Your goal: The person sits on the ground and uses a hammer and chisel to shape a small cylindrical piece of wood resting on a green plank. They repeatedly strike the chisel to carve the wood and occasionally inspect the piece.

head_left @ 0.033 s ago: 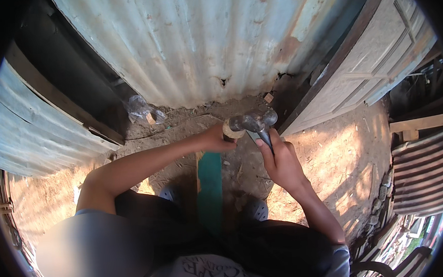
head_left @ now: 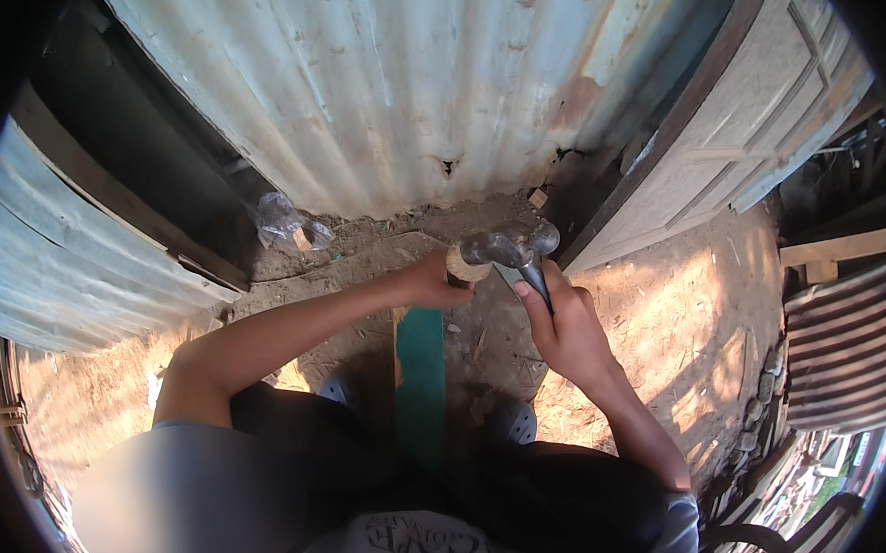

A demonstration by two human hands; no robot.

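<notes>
My right hand [head_left: 574, 338] is closed around the dark handle of a hammer [head_left: 510, 247], thumb laid along it. One end of the hammer's metal head overlaps a short, round, light-brown piece [head_left: 470, 266] that looks like wood or bamboo. Around that piece my left hand [head_left: 439, 281] is closed; most of its fingers are hidden. Whether hammer and piece touch, I cannot tell. A pale flat edge shows beside the hammer handle, too small to name. Below my hands a green-painted board [head_left: 420, 373] runs back between my legs.
A corrugated metal sheet [head_left: 423, 87] stands in front. To the right is a panelled wooden door [head_left: 717, 152]. Clear plastic [head_left: 280, 217] lies on the dirt floor [head_left: 686, 324] near a small wood block [head_left: 538, 198]. Another corrugated sheet [head_left: 848, 350] stands at far right.
The hammer and my right hand have shifted very slightly to the right. My left hand has barely moved and keeps its hold.
</notes>
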